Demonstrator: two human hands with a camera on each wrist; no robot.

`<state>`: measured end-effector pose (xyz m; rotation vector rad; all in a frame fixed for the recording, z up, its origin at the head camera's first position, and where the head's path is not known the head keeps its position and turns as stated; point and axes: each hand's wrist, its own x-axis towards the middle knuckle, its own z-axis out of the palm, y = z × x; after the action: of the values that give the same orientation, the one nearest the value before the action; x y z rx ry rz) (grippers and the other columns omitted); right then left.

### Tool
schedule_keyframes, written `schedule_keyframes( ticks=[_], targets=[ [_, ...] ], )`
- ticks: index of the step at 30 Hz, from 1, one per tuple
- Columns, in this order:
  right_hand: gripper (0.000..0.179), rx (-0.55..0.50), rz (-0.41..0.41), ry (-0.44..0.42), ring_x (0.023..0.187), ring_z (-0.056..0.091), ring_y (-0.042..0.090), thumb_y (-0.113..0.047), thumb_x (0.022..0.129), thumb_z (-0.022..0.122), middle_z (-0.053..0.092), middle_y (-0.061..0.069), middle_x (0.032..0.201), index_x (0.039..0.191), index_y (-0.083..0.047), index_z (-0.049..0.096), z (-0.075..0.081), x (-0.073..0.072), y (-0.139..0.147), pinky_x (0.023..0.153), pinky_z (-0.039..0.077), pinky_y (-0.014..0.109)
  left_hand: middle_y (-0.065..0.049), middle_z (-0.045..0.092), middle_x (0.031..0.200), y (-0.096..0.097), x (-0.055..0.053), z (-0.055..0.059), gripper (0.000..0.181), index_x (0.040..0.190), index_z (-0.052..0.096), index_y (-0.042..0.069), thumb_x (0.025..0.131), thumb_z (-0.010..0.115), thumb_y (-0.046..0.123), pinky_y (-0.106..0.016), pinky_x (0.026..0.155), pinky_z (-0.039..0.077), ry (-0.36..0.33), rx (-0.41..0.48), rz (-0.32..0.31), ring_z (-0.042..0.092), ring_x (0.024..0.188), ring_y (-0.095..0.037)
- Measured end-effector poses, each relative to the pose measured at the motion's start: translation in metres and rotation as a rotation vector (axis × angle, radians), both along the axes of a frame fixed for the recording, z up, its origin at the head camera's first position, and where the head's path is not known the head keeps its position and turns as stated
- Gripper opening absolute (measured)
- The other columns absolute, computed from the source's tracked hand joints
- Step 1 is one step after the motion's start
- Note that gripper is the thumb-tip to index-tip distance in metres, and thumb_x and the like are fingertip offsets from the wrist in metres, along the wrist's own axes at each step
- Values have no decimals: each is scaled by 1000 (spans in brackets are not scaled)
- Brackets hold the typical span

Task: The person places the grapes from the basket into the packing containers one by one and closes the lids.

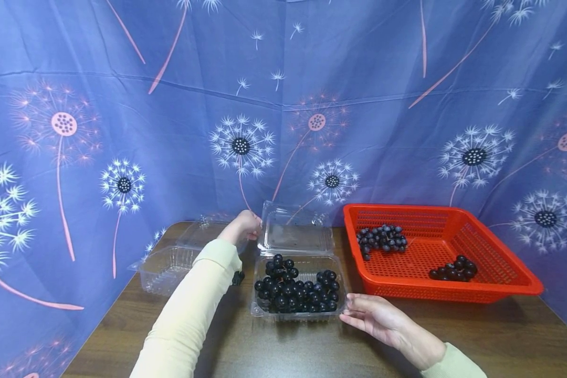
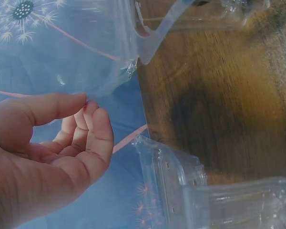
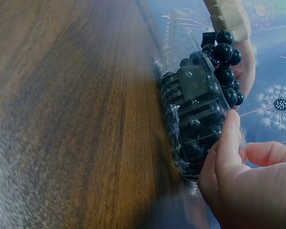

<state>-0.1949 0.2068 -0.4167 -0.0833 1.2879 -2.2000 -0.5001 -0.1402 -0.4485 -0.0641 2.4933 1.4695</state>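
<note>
A clear plastic clamshell box [image 1: 337, 265] stands on the table with its hinged lid [image 1: 295, 233] raised at the back. Dark grapes [image 1: 290, 291] fill much of its base, a few heaped higher at the left. My left hand [image 1: 245, 226] is at the lid's left edge; in the left wrist view, thumb and index fingertips pinch its thin clear rim. At the front right corner of the box, my right hand [image 1: 373, 319] holds the rim between thumb and fingers. The right wrist view shows the grapes through the box wall [image 3: 193, 119].
Farther left stands another clear clamshell box [image 1: 165, 268], partly behind my left sleeve. A red perforated basket [image 1: 434, 289] at the right contains two grape bunches, one at its back left [image 1: 382, 239] and one toward its front [image 1: 455, 270]. Behind the table hangs a blue dandelion-print cloth [image 1: 283, 105].
</note>
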Motion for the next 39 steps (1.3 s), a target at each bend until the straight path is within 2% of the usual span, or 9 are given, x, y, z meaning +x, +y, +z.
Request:
schedule_keyframes(
  ticks=[4,5,7,9,11,18,28,35,39],
  targets=[
    [20,1,-4,1,89,61,13,-1,96,45,59,0,89,95,-11,62,0,0,0,95,49,32,-9,51,70,14,71,67,26,88,50,1,71,57,-18,-34,55,55,11,2,-3,47,50,-13],
    [19,3,-8,-2,88,61,13,-1,96,45,59,0,89,95,-11,61,0,0,0,95,49,32,-9,50,69,15,71,69,25,89,50,0,72,58,-17,-34,55,55,7,-8,4,47,50,-13],
    [18,9,-18,1,88,61,13,-2,96,46,59,0,89,96,-11,61,0,0,-1,95,49,32,-8,48,67,20,95,93,23,87,48,0,73,57,-17,-30,52,54,17,-6,-4,46,49,-11],
    [17,18,-29,-2,88,61,13,-2,96,46,59,0,89,96,-10,60,-1,0,-1,94,49,32,-7,47,67,25,113,109,23,86,47,0,75,56,-18,-29,52,53,13,-38,17,45,50,-12],
    [16,23,-37,-5,88,61,13,-2,96,46,58,0,89,96,-11,60,-1,0,-2,94,49,32,-6,46,65,24,121,115,22,84,46,0,75,55,-17,-26,50,53,42,-26,-3,46,50,-11],
    [17,8,-31,-9,91,62,15,-3,96,47,59,1,90,95,-12,62,-2,0,0,95,49,32,-4,47,67,24,134,122,19,87,46,0,79,52,-16,-32,63,56,83,16,-45,49,57,-12],
    [15,-1,-23,-6,94,62,17,-4,96,47,58,1,89,95,-12,60,-2,-1,2,95,49,31,-5,47,80,25,142,126,20,96,48,-5,80,52,-16,-25,55,49,82,106,-61,50,61,-13],
    [15,-3,-30,-7,94,62,17,-3,95,47,57,1,90,95,-12,60,-1,-1,1,95,49,31,-5,52,81,23,151,133,22,103,52,-4,81,57,-6,-28,59,55,204,-107,-89,56,64,-18],
    [15,-4,-34,-8,94,62,17,-3,95,47,58,1,90,95,-12,59,-1,-1,1,95,49,31,-5,56,78,22,155,134,22,102,54,-2,80,57,-2,-24,53,50,276,-221,-95,57,57,-16]
  ],
)
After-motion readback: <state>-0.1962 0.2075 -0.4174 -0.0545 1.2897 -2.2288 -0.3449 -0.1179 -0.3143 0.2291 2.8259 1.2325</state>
